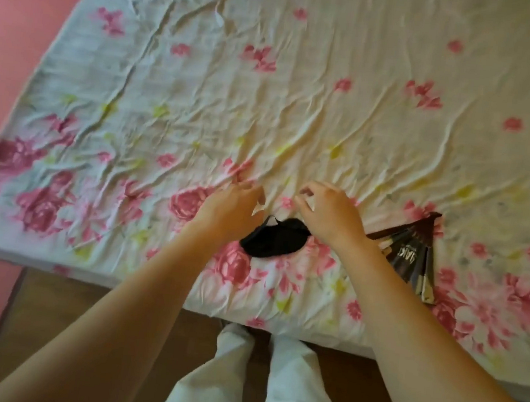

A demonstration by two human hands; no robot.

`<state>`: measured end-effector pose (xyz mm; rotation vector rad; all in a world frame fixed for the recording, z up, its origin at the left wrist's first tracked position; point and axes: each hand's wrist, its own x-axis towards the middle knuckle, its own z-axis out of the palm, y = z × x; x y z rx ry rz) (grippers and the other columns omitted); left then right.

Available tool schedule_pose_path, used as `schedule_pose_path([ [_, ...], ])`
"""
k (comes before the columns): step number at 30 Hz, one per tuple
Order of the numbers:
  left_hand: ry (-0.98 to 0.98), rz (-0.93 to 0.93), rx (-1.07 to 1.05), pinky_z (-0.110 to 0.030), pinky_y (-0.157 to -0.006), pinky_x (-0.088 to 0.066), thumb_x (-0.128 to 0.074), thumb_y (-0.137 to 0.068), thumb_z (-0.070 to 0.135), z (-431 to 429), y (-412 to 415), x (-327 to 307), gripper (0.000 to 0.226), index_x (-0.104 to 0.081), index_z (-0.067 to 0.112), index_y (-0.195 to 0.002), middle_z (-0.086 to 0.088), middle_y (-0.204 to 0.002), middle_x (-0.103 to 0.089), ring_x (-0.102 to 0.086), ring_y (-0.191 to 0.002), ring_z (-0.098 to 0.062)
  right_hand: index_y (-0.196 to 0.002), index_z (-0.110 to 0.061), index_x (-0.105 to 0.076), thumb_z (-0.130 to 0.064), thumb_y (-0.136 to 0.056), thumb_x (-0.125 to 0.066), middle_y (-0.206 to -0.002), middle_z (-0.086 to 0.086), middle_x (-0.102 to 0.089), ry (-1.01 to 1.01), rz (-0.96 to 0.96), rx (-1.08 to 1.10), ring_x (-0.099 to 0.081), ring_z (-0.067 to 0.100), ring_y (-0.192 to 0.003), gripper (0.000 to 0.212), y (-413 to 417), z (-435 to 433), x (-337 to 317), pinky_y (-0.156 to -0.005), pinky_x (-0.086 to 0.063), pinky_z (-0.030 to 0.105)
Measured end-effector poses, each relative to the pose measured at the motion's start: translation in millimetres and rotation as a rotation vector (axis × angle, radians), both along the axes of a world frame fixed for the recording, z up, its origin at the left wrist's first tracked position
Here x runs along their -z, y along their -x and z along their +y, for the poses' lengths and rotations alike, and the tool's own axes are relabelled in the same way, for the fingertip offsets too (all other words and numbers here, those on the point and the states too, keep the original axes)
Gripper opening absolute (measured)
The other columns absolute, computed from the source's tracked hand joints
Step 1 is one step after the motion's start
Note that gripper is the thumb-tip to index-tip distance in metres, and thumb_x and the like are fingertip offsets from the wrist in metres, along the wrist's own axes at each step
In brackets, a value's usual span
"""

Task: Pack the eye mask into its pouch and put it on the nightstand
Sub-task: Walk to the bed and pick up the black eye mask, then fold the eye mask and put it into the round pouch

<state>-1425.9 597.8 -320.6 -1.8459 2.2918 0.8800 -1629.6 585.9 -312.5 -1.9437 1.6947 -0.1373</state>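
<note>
Two bare hands hover low over the rumpled floral bedsheet (301,90), and little of the job looks done. The soft black fabric eye mask (271,239) lies on the sheet between the wrists, outside any pouch. The left hand (233,205) and the right hand (329,212) have their fingers curled loosely above it; something pale shows at the fingertips, too blurred to name, so I cannot tell whether either hand grips anything. A dark, glossy, fan-shaped printed packet (415,252) rests just right of the right wrist; whether that is the pouch I cannot say. Packing and carrying to the nightstand, which is out of sight, both remain.
</note>
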Motion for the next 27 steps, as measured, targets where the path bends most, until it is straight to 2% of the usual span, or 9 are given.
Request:
schedule_pose_path([
  [2, -0.085, -0.075, -0.001, -0.041, -0.086, -0.052, -0.051, -0.098, 0.037, -4.6, 8.2, 44.7, 0.035, -0.059, 0.017, -0.126, -0.005, -0.127, -0.063, -0.062, -0.113, -0.029, -0.108, -0.014, -0.066, -0.035, -0.097, -0.050, -0.110, 0.008, -0.065, -0.036, 0.013, -0.018, -0.061, 0.028, -0.101, 0.029, 3.5, -7.5, 46.3, -0.082, -0.053, 0.043],
  [6, -0.268, -0.201, -0.047, -0.042, -0.087, -0.052, -0.051, -0.097, 0.036, -8.3, 17.3, 133.9, 0.041, -0.053, 0.011, -0.130, -0.011, -0.126, -0.059, -0.059, -0.114, -0.033, -0.114, -0.013, -0.063, -0.035, -0.097, -0.048, -0.113, 0.010, -0.060, -0.128, 0.093, -0.089, -0.058, 0.031, -0.104, 0.032, 9.6, -14.5, 134.8, -0.086, -0.051, 0.043],
  [10, -0.402, -0.201, -0.138, -0.046, -0.094, -0.052, -0.055, -0.095, 0.038, -2.7, 28.4, 197.8, 0.052, -0.046, 0.006, -0.134, -0.013, -0.130, -0.053, -0.056, -0.118, -0.034, -0.129, -0.011, -0.055, -0.037, -0.096, -0.053, -0.131, 0.011, -0.051, -0.269, 0.098, -0.075, -0.050, 0.030, -0.121, 0.041, 19.0, -14.0, 200.1, -0.100, -0.046, 0.043],
  [14, -0.380, -0.174, -0.208, -0.043, -0.097, -0.046, -0.061, -0.093, 0.038, 3.8, 36.2, 230.6, 0.059, -0.041, 0.003, -0.137, -0.017, -0.133, -0.044, -0.051, -0.120, -0.039, -0.145, -0.013, -0.039, -0.039, -0.097, -0.051, -0.150, 0.012, -0.037, -0.346, 0.112, -0.012, -0.040, 0.032, -0.135, 0.056, 22.2, -11.6, 236.0, -0.107, -0.039, 0.042],
  [17, -0.358, -0.163, -0.207, -0.039, -0.095, -0.044, -0.064, -0.092, 0.036, 4.4, 38.3, 237.5, 0.060, -0.042, 0.001, -0.136, -0.017, -0.130, -0.046, -0.053, -0.116, -0.038, -0.147, -0.010, -0.034, -0.034, -0.097, -0.053, -0.149, 0.014, -0.038, -0.354, 0.055, 0.093, -0.043, 0.032, -0.134, 0.059, 20.0, -10.8, 247.5, -0.105, -0.040, 0.040],
  [21, -0.417, -0.058, -0.285, -0.035, -0.079, -0.049, -0.072, -0.087, 0.031, 5.0, 32.7, 249.8, 0.051, -0.048, 0.004, -0.124, -0.016, -0.120, -0.055, -0.060, -0.100, -0.031, -0.127, -0.003, -0.050, -0.029, -0.093, -0.063, -0.129, 0.013, -0.055, -0.414, 0.009, 0.295, -0.055, 0.030, -0.118, 0.045, 19.3, -10.6, 257.8, -0.095, -0.046, 0.037],
  [24, -0.439, 0.009, -0.341, -0.032, -0.068, -0.046, -0.073, -0.085, 0.028, 5.3, 29.5, 250.7, 0.039, -0.054, 0.005, -0.111, -0.014, -0.108, -0.060, -0.058, -0.088, -0.026, -0.103, 0.002, -0.066, -0.028, -0.092, -0.064, -0.098, 0.011, -0.067, -0.513, -0.004, 0.355, -0.060, 0.025, -0.089, 0.031, 26.1, -12.1, 259.7, -0.075, -0.045, 0.030],
  [25, -0.444, 0.034, -0.368, -0.030, -0.065, -0.044, -0.074, -0.085, 0.029, 5.5, 29.0, 248.7, 0.036, -0.055, 0.006, -0.106, -0.012, -0.103, -0.061, -0.057, -0.086, -0.025, -0.091, 0.003, -0.068, -0.028, -0.092, -0.064, -0.086, 0.009, -0.065, -0.534, -0.006, 0.342, -0.057, 0.024, -0.080, 0.031, 29.2, -11.5, 258.6, -0.068, -0.041, 0.029],
  [27, -0.478, 0.080, -0.419, -0.027, -0.060, -0.040, -0.074, -0.083, 0.035, 5.6, 26.9, 243.7, 0.036, -0.056, 0.008, -0.098, -0.008, -0.096, -0.060, -0.057, -0.083, -0.023, -0.068, -0.002, -0.059, -0.028, -0.093, -0.062, -0.070, 0.005, -0.054, -0.543, -0.006, 0.320, -0.053, 0.025, -0.072, 0.036, 34.5, -9.2, 254.3, -0.056, -0.034, 0.031],
])
